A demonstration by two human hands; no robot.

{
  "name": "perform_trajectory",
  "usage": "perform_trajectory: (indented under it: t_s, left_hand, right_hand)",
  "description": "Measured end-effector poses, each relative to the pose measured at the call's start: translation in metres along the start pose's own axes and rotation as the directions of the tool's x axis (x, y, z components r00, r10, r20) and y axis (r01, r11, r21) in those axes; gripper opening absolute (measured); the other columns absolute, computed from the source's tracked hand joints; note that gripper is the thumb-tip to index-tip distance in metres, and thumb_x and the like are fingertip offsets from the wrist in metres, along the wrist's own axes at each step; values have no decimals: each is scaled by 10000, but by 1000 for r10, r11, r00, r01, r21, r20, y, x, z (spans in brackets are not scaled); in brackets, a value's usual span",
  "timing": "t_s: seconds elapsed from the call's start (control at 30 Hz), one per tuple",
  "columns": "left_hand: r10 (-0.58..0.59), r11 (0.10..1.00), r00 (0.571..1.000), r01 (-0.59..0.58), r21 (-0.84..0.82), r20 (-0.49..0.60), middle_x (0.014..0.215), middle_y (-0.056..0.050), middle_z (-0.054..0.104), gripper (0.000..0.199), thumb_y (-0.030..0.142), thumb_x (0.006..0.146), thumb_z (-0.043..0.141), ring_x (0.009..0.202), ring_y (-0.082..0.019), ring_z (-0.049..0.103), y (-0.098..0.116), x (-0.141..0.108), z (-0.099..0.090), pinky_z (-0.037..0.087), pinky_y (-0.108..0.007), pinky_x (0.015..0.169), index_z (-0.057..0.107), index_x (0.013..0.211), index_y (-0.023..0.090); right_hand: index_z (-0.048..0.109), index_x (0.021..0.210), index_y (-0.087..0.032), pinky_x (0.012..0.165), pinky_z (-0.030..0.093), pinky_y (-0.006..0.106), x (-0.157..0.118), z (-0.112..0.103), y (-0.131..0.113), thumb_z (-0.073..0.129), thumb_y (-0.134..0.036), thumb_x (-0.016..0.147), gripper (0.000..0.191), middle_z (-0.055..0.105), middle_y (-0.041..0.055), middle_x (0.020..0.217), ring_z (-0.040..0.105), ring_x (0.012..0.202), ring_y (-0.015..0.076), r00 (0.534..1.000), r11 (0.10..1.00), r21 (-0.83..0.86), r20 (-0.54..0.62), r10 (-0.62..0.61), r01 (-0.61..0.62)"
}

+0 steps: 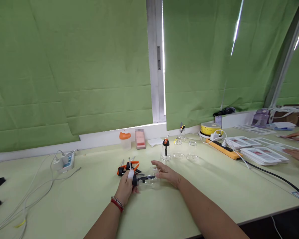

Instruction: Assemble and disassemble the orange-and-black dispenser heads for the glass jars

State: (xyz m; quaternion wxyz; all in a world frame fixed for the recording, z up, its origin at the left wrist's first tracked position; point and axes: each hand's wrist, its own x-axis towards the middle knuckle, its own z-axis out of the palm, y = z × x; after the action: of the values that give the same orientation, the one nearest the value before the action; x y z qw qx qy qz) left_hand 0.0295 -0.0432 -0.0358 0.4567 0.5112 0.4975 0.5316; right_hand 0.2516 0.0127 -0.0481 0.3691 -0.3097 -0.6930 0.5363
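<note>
A clear glass bottle lies sideways between my hands, with a black stopper at its left end and a dark tube inside. My left hand is closed round the stopper end. At the bottle's right end, my right hand has its fingers apart and curved beside the glass; whether they touch it is unclear. Just beyond my left hand lie orange and black dispenser tops with metal spouts. Farther back, another glass bottle stands upright with an orange and black top.
Behind are clear glass vessels, an orange-lidded cup and a pink box. An orange power strip and stacked cards lie right, near another person's hands. White cables cross the left side.
</note>
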Motion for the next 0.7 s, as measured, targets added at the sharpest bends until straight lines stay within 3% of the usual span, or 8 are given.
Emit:
perform_trajectory:
  t_s: [0.13,0.23,0.3,0.43,0.5,0.6,0.7]
  left_hand:
    - [17,998,998,-14,-54,53,499,54,522,392,586,774,473,328,-96,454,4,-2,-1,442,-261,423,492,773,194]
    - [47,991,994,-35,-130,94,576,39,558,383,568,753,524,418,-107,516,6,-3,-1,487,-285,529,514,806,189]
    - [61,986,991,-41,-165,116,659,17,595,371,541,743,560,500,-118,552,6,-4,1,505,-304,610,535,847,185]
    - [99,988,969,-68,-139,226,849,-57,652,348,463,767,581,691,-167,610,7,-7,6,505,-337,746,581,952,169]
    - [119,989,954,-90,-117,276,992,-93,650,364,435,777,583,808,-194,624,7,-9,8,489,-356,827,579,1028,172]
    - [149,988,954,-134,-75,260,1151,-116,602,456,420,767,598,987,-220,605,4,-6,7,441,-366,932,533,1148,180]
    - [196,976,966,-208,63,167,1203,-131,570,420,374,768,589,1113,-237,549,-5,2,0,401,-380,981,529,1134,177]
  right_hand:
    - [609,1159,-280,938,373,403,2,-5,-6,625,-357,729,437,381,48,1406,439,1175,255,994,993,-51,11,-106,107]
    - [606,1158,-272,920,386,398,3,-11,-4,599,-332,740,423,426,53,1364,476,1125,239,992,991,-60,-9,-124,123]
    - [545,1224,-262,898,401,384,2,-11,-1,628,-338,721,516,471,71,1297,486,1097,228,994,988,-111,-23,-108,104]
    - [347,1346,-260,830,441,352,3,1,4,792,-343,531,932,488,84,1204,506,1018,218,993,946,-323,-107,-51,14]
    - [363,1315,-264,830,441,352,5,8,4,795,-348,510,918,461,80,1232,512,994,216,972,900,-436,-219,-90,-15]
    - [405,1269,-257,887,409,365,8,13,5,745,-404,575,787,436,75,1278,498,1055,236,926,831,-553,-340,-161,-58]
    - [404,1282,-219,942,358,384,9,9,7,666,-530,650,752,447,101,1301,465,1138,275,912,787,-603,-386,-142,-132]
